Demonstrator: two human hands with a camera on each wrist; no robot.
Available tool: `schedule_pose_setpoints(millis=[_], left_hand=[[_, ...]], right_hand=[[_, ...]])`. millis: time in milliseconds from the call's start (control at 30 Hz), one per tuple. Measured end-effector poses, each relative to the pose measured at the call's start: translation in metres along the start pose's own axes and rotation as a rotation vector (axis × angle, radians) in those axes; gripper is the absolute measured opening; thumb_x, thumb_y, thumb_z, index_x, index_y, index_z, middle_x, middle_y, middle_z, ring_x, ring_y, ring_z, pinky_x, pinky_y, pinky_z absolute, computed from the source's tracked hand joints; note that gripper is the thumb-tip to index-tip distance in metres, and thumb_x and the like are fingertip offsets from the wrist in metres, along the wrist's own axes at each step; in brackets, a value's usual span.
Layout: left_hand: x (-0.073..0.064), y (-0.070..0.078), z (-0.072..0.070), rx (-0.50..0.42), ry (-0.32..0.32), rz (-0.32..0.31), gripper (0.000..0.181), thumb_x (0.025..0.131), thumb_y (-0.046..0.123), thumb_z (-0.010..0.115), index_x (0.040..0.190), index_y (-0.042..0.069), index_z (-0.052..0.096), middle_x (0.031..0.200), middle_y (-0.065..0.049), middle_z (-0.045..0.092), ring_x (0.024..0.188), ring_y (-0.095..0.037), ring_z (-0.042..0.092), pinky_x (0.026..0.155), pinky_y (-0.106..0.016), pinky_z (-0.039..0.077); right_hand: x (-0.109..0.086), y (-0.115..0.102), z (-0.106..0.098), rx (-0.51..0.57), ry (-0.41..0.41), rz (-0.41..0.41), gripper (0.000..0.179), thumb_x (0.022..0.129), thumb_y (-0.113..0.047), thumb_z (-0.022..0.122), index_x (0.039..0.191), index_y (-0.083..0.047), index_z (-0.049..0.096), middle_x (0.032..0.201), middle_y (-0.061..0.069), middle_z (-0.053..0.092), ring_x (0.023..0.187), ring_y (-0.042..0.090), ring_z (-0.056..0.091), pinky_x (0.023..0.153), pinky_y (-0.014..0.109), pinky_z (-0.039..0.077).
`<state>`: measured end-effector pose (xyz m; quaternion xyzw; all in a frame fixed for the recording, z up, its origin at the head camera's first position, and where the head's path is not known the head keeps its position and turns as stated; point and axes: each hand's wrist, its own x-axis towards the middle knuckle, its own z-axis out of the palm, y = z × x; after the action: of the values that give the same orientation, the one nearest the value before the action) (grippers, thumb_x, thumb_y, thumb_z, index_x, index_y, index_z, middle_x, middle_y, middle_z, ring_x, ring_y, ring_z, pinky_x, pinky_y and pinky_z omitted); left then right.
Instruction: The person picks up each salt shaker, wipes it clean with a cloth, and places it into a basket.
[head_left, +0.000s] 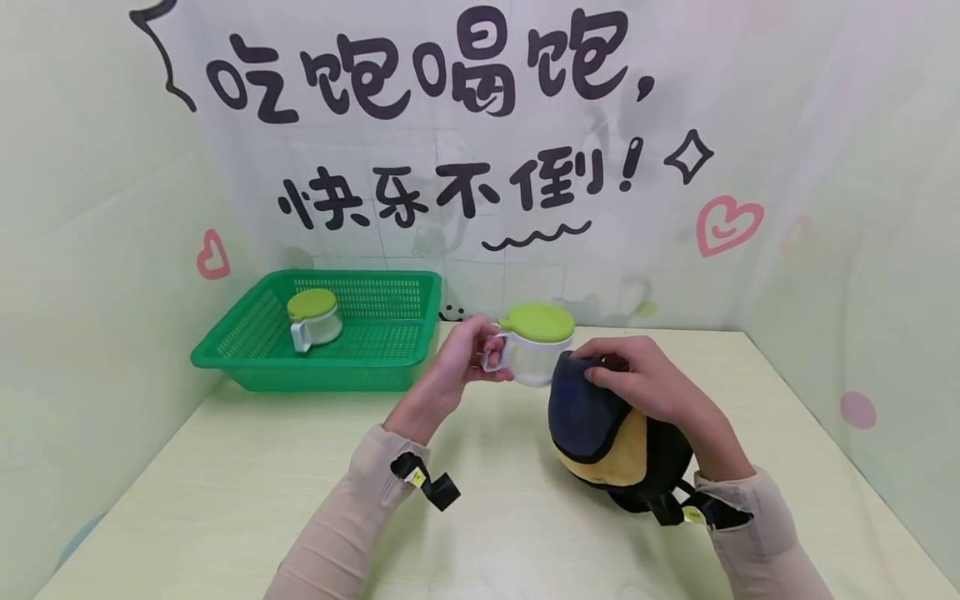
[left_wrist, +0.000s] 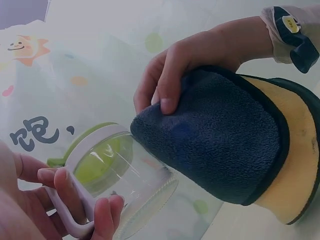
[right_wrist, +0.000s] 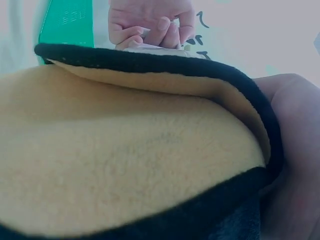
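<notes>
My left hand (head_left: 471,358) grips the white handle of a clear seasoning jar (left_wrist: 145,185) with a green lid, held up above the table. Its fingers curl through the handle loop. Beside the jar, my right hand (head_left: 643,375) pinches a cleaning cloth (left_wrist: 220,140), dark blue on one face, tan on the other, edged in black. One cloth corner touches or nearly touches the jar's side; which, I cannot tell. From the right wrist, the cloth's tan face (right_wrist: 125,135) fills most of the view and hides most of the jar.
A green plastic basket (head_left: 247,360) stands at the back left of the pale table (head_left: 480,517). Inside it sits a second seasoning jar (head_left: 315,317) with a green lid and white handle. Behind hangs a printed curtain (head_left: 442,242) with dark lettering.
</notes>
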<state>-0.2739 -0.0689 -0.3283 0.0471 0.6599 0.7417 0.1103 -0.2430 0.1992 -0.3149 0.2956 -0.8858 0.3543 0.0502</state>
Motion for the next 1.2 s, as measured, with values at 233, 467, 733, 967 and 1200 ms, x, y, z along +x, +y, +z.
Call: schedule_pose_setpoints(millis=[233, 467, 733, 967, 1200], left_hand=[[0.0002, 0.0008, -0.0011, -0.023, -0.014, 0.014, 0.026, 0.092, 0.023, 0.043, 0.069, 0.011, 0.044, 0.061, 0.002, 0.043, 0.055, -0.019, 0.061, 0.067, -0.032, 0.060], [-0.0012, 0.0016, -0.0044, -0.054, -0.016, 0.022, 0.025, 0.089, 0.021, 0.045, 0.067, 0.012, 0.045, 0.058, 0.002, 0.043, 0.054, -0.020, 0.060, 0.065, -0.032, 0.059], [0.0006, -0.0002, -0.0053, -0.045, -0.015, 0.022, 0.026, 0.089, 0.021, 0.044, 0.065, 0.011, 0.042, 0.056, 0.002, 0.040, 0.052, -0.021, 0.061, 0.063, -0.032, 0.059], [0.0003, 0.0002, -0.0027, -0.021, -0.020, 0.031, 0.024, 0.087, 0.022, 0.043, 0.065, 0.013, 0.041, 0.057, 0.002, 0.040, 0.051, -0.020, 0.060, 0.062, -0.031, 0.058], [-0.0023, 0.0027, -0.0031, -0.034, 0.013, 0.057, 0.025, 0.086, 0.021, 0.045, 0.063, 0.014, 0.040, 0.056, 0.002, 0.041, 0.051, -0.021, 0.057, 0.060, -0.032, 0.057]], right_hand=[[0.0016, 0.0028, 0.0033, -0.003, -0.150, 0.005, 0.025, 0.096, -0.007, 0.060, 0.115, -0.012, 0.076, 0.109, 0.004, 0.076, 0.089, 0.013, 0.065, 0.083, 0.029, 0.054], [0.0027, 0.0045, 0.0052, -0.004, -0.192, 0.011, 0.025, 0.095, -0.006, 0.060, 0.114, -0.013, 0.076, 0.106, 0.002, 0.076, 0.088, 0.013, 0.064, 0.083, 0.028, 0.053], [-0.0013, -0.0001, 0.0025, -0.033, -0.048, -0.020, 0.024, 0.095, -0.007, 0.063, 0.113, -0.013, 0.077, 0.109, 0.003, 0.077, 0.091, 0.013, 0.067, 0.084, 0.028, 0.054], [-0.0042, -0.0048, -0.0012, 0.016, 0.048, -0.017, 0.022, 0.097, -0.007, 0.064, 0.114, -0.012, 0.077, 0.112, 0.006, 0.077, 0.093, 0.011, 0.067, 0.086, 0.023, 0.054], [-0.0012, 0.0004, 0.0001, -0.004, -0.070, -0.022, 0.024, 0.095, -0.006, 0.063, 0.113, -0.012, 0.077, 0.109, 0.003, 0.077, 0.092, 0.013, 0.066, 0.085, 0.026, 0.054]])
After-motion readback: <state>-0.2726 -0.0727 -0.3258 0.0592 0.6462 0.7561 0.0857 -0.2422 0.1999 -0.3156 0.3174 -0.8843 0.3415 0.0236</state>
